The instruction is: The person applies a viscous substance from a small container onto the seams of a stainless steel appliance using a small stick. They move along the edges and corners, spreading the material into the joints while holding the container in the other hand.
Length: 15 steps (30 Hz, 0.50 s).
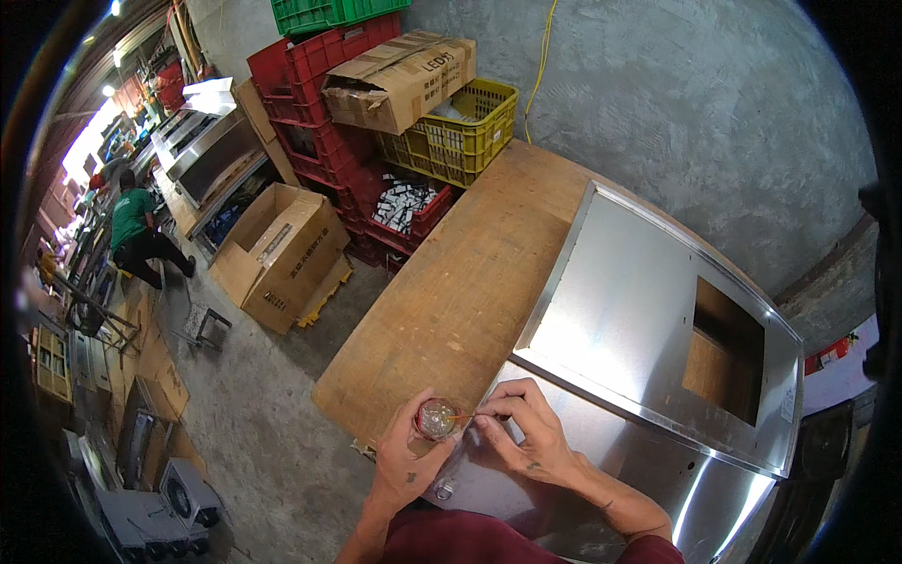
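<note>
My left hand (411, 442) is wrapped round a small round jar (437, 419) with a reddish rim and shiny, clear-looking contents. Between thumb and fingertips, my right hand (522, 434) pinches a thin orange-yellow stick (460, 417), whose far end reaches over the jar's mouth. Whether it carries a brush tip is too small to tell. Both hands are above the near edge of a shiny sheet-metal housing (601, 320), which has a rectangular cutout in its top panel. A small round metal piece (444, 489) lies on the metal below my left hand.
The housing rests on a wooden tabletop (451, 310) against a grey wall. Beyond it stand red crates (319, 141), a yellow basket (479, 132) and a cardboard box (404, 80). An open carton (282, 254) sits on the floor at left. Farther off, a person in green (132, 221) bends forward.
</note>
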Tool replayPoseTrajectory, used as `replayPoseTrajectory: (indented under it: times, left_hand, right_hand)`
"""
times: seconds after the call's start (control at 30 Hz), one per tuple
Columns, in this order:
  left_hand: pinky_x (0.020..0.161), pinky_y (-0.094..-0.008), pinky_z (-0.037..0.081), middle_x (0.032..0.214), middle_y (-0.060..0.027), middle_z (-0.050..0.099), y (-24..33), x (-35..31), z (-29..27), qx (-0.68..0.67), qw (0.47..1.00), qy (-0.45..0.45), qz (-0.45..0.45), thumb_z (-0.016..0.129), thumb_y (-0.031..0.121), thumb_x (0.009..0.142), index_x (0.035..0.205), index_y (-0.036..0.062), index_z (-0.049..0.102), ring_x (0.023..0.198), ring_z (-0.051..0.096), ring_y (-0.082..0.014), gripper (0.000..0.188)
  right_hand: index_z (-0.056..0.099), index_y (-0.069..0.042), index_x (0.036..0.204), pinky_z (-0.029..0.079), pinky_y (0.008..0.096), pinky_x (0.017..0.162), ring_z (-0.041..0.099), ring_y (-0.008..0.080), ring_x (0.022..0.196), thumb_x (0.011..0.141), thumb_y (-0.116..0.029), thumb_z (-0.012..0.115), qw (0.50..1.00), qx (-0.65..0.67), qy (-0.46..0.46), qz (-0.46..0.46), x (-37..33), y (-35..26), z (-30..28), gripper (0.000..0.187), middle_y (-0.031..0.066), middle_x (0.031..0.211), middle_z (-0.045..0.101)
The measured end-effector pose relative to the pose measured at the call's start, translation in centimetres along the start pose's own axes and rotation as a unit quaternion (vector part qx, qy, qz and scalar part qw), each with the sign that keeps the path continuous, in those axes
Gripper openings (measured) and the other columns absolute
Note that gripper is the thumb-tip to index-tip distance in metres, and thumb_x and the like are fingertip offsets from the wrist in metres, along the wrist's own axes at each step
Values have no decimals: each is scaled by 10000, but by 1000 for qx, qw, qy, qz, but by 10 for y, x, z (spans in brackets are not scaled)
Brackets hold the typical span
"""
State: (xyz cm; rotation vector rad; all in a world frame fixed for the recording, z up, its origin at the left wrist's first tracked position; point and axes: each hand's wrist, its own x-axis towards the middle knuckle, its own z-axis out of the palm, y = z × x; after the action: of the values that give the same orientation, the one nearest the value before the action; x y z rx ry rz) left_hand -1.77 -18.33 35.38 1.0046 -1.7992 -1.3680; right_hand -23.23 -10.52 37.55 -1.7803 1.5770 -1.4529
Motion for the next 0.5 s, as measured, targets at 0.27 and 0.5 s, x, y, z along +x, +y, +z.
replayPoseTrajectory:
  times: [0.27,0.5]
  left_hand:
    - [1066,-397,596,1399,-207,701,3,-2,2,-12,1000,8,1,900,46,923,1544,-47,591,1278,733,-296,700]
    - [1034,-415,596,1357,-212,714,-1,-2,4,21,999,11,35,904,47,907,1535,-33,604,1226,747,-334,701]
  right_hand:
    - [741,17,1176,595,373,741,708,279,910,1001,-41,840,998,-37,-6,-58,10,-6,-2,210,188,1181,652]
    - [756,-14,1186,604,391,824,707,310,994,985,-43,849,996,-57,-41,-60,13,-7,-1,223,174,1183,650]
